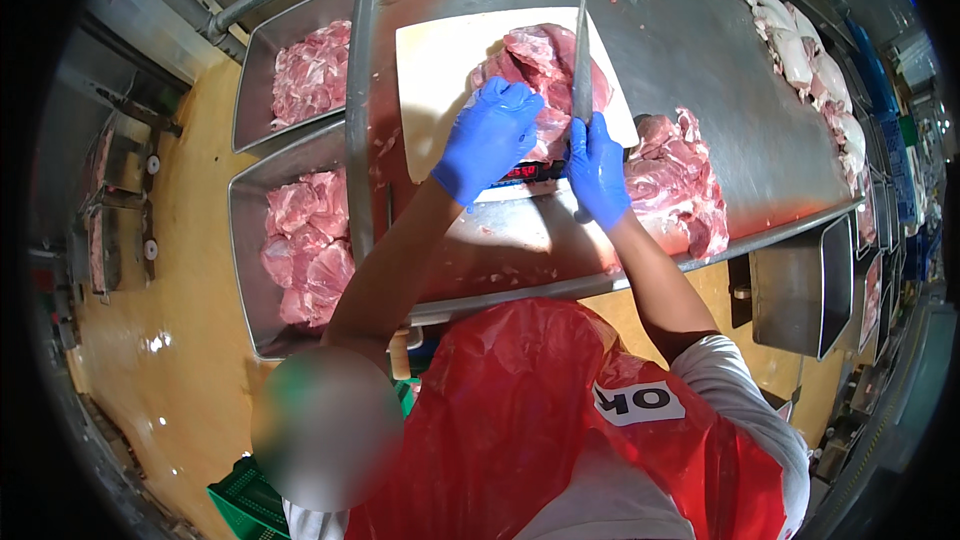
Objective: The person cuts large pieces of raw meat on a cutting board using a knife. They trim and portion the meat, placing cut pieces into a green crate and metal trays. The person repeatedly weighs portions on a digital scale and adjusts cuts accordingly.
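Right hand grips knife; left hand curls at meat, grip unclear, likely steadying it; white board beneath

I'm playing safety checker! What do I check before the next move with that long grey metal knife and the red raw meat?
1. Knife held: ok. The blue-gloved right hand grips the long grey metal knife.
2. Tip aimed away from the person's body: ok.
3. Other hand off the blade: ok. The blue-gloved left hand is apart from it, on the left.
4. Left hand gripping the red raw meat: cannot tell. Its fingers are curled, their tips hidden.
5. Grey metal table free of scraps: not ok. Small pink meat scraps lie left of the white rectangular board.
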`<state>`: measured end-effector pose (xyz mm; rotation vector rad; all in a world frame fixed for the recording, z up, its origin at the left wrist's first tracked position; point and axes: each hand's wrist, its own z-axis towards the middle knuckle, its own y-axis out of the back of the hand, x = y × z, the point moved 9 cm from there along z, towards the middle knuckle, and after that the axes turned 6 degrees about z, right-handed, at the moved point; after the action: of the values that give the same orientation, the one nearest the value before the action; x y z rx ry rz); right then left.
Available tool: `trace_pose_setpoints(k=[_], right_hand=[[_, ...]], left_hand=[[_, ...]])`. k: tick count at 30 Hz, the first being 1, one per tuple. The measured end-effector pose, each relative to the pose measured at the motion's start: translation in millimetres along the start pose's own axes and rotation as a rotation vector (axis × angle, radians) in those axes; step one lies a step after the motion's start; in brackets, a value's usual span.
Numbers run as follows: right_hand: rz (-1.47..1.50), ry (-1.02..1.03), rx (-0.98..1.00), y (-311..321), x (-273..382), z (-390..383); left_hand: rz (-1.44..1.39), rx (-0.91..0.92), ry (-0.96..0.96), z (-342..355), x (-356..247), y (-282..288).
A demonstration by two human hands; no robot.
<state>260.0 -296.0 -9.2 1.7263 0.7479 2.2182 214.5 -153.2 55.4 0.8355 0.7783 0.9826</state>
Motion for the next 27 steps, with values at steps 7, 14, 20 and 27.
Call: trace_pose_setpoints(k=[7, 14, 20, 27], right_hand=[[-0.098, 0.138, 0.239, -24.4, -9.7, -37.7], [0.046, -0.062, 0.336, -38.0, -14.8, -37.6], [-0.114, 0.047, 0.339, -47.3, -7.7, -31.1], [-0.167, 0.007, 0.417, -36.5, -26.7, -63.2]], left_hand=[[-0.102, -0.193, 0.062, -19.0, 16.0, -5.7], [-0.238, -0.289, 0.089, -29.4, 30.9, -8.1], [-0.233, -0.388, 0.060, -35.5, 30.6, -7.3], [-0.265, -0.410, 0.103, -36.5, 32.6, -3.2]])
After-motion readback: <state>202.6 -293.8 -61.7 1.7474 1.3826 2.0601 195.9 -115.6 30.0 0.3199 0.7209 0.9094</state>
